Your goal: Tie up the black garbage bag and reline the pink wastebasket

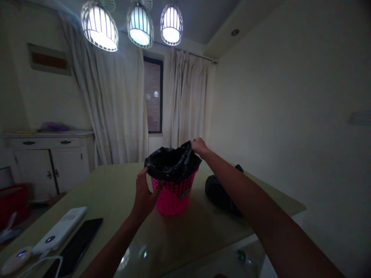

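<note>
A pink plastic wastebasket [173, 202] with a perforated upper wall stands upright on the table. Lining it is a black garbage bag [174, 173], its edge folded out over the rim. My left hand [146, 195] grips the basket's near left side, fingertips at the bag-covered rim and thumb against the front wall. At the far right of the rim, my right hand [198, 146] is closed in a pinch on the bag's edge, pulling it up into a peak. The bag's inside is dark.
A black rolled bundle [218, 193] lies right of the basket, partly behind my right forearm. At the table's [116, 185] left are a white power strip [59, 231], a dark phone-like slab [77, 245] and a white cable [43, 260]. A white cabinet [68, 166] stands behind.
</note>
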`<state>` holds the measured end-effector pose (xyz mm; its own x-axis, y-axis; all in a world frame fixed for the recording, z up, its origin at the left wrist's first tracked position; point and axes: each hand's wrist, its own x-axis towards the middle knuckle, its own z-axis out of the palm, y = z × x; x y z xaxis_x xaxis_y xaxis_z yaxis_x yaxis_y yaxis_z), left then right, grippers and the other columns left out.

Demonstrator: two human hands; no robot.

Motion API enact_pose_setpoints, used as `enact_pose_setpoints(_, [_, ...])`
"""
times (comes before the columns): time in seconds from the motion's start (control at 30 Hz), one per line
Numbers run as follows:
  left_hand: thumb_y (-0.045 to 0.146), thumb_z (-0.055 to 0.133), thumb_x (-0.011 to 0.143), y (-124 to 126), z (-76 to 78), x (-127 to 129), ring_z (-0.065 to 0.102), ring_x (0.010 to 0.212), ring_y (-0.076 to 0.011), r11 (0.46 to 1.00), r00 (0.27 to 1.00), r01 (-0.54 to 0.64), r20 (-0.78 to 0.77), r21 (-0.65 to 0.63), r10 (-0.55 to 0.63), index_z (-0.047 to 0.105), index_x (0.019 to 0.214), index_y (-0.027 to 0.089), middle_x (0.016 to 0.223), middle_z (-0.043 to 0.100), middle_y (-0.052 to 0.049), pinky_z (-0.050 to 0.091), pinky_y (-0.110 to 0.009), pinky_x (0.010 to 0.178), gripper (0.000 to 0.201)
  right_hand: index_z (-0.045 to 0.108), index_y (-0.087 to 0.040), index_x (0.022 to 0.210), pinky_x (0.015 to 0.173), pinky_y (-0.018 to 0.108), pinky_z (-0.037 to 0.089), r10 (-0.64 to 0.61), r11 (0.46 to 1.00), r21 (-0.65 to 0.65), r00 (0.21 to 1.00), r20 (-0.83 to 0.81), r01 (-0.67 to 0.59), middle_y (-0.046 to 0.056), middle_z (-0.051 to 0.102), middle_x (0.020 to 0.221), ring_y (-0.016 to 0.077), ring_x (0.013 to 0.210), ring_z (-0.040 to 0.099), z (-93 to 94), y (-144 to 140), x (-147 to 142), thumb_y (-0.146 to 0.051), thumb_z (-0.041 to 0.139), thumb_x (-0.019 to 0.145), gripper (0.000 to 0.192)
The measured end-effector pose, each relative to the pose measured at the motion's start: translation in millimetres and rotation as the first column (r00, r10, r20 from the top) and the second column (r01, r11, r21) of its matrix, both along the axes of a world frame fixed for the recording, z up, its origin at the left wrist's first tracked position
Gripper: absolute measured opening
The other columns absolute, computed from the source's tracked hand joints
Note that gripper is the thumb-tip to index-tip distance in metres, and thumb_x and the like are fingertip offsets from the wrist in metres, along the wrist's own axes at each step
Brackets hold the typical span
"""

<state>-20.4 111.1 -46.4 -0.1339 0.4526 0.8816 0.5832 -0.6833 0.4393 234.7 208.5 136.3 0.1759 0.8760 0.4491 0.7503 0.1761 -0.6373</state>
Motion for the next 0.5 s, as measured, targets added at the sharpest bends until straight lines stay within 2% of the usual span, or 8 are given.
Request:
enact_pose_setpoints(0.13, [0.052, 0.071, 0.100, 2, 5.0, 6, 0.055, 0.142, -0.0395, 0.999, 0.999, 0.015, -0.042, 0.049, -0.013, 0.045, 0.153, 0.020, 0.146, 0.058, -0.020, 0.047, -0.064, 0.117, 0.067, 0.066, -0.016, 0.082, 0.071, 0.029, 0.051, 0.084, 0.996, 0.056, 0.966, -0.244, -0.072, 0.008, 0.069, 0.081, 0.0194, 0.075, 0.068, 10.5, 6, -16, -0.025, 0.049, 0.104, 0.029])
enact_pose_setpoints(0.27, [0.053, 0.073, 0.099, 2, 8.1, 11, 0.055, 0.141, -0.0397, 0.997, 0.997, 0.020, -0.075, 0.080, -0.014, 0.048, 0.150, 0.021, 0.145, 0.058, -0.019, 0.047, -0.063, 0.117, 0.065, 0.060, -0.018, 0.083, 0.062, 0.025, 0.049, 0.211, 0.977, 0.108, 0.888, -0.410, -0.182, 0.000, 0.060, 0.072, 0.0146, 0.062, 0.060, 27.1, 1, -37, -0.024, 0.047, 0.104, 0.025])
enact_pose_setpoints(0.37, [0.049, 0.070, 0.102, 0, 8.6, 16, 0.055, 0.140, -0.0385, 0.998, 0.999, 0.016, -0.031, 0.063, -0.014, 0.041, 0.158, 0.020, 0.146, 0.056, -0.020, 0.047, -0.062, 0.116, 0.070, 0.060, -0.018, 0.089, 0.065, 0.025, 0.050, 0.290, 0.956, 0.176, 0.841, -0.456, -0.233, -0.001, 0.061, 0.074, 0.0141, 0.064, 0.060, 41.1, -3, -51, -0.024, 0.049, 0.104, 0.020])
enact_pose_setpoints(0.5, [0.047, 0.068, 0.103, -1, 6.7, 22, 0.052, 0.141, -0.0391, 0.998, 1.000, 0.008, 0.001, 0.063, -0.008, 0.035, 0.163, 0.020, 0.150, 0.053, -0.022, 0.045, -0.063, 0.116, 0.073, 0.064, -0.018, 0.095, 0.083, 0.027, 0.054, 0.384, 0.916, 0.289, 0.819, -0.425, -0.279, 0.001, 0.067, 0.086, 0.0155, 0.082, 0.064, 59.2, -5, -72, -0.026, 0.058, 0.103, 0.013])
